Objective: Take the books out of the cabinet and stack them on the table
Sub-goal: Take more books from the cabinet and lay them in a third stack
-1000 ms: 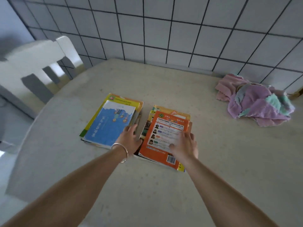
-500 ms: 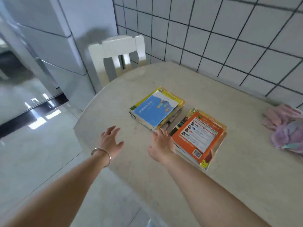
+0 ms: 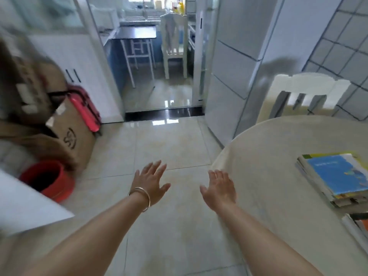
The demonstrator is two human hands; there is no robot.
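both hands are held out over the floor [image 3: 171,148], palms down and holding nothing. the left hand [image 3: 151,181] has its fingers [image 3: 157,168] straight and a little spread, with a thin metal bangle [image 3: 140,196] round the wrist. the right hand [image 3: 221,188] is just as loose — fingers straight, thumb out to the side — and it hovers right by the rounded edge of the table [image 3: 268,156], though i cannot tell whether it touches it.

the books are on the table, well apart from both hands. one stack of books [image 3: 334,178] lies flat near the right border of the view, its top cover blue. a second pile [image 3: 358,224] just beside it shows only a corner at the frame edge, with a bit of orange.

a white chair [image 3: 304,92] stands at the far side of the table against the tiled wall [image 3: 346,36]. on the left there are cardboard boxes [image 3: 73,132] — blurred — with a pink case [image 3: 85,108] leaning behind them and a red bucket [image 3: 47,180] on the floor in front. straight ahead a doorway opens onto a kitchen with a second white chair [image 3: 174,42] and a dark-topped table [image 3: 137,32]. white cabinet doors [image 3: 79,62] with dark handles stand behind the boxes.
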